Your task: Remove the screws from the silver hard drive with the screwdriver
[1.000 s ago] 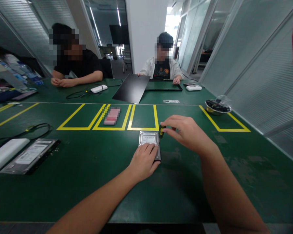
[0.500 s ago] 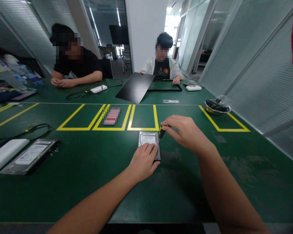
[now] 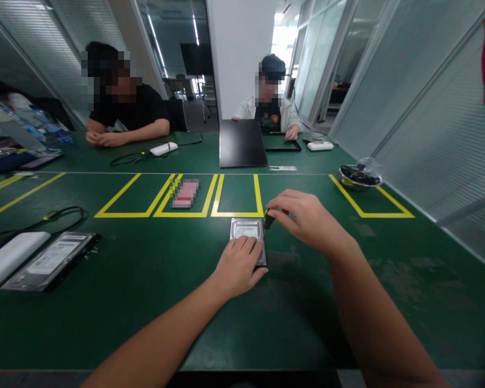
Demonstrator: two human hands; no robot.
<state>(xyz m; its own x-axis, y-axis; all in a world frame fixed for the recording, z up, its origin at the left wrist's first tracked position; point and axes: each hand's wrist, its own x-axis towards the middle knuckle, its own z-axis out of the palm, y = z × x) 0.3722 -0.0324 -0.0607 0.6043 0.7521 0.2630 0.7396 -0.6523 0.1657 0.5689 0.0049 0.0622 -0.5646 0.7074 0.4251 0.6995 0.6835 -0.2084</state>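
A silver hard drive with a white label [image 3: 246,228] lies on the green table in front of me. My left hand [image 3: 241,265] is closed on its lower part, fingers across the top and thumb at the near right edge. My right hand [image 3: 303,215] pinches a small screwdriver [image 3: 269,219] with a dark and yellow handle. It is held upright at the drive's right edge, and its tip is too small to make out.
At the left lie another hard drive [image 3: 50,261], a white power bank [image 3: 14,258] and a cable. Beyond are a pink phone [image 3: 186,194], a metal bowl [image 3: 359,180] of dark items, and a person with a black panel [image 3: 243,144]. Another person sits further left.
The black panel across the table has turned and shifted right in the other person's hand. My own hands, the screwdriver and the hard drive look almost unmoved.
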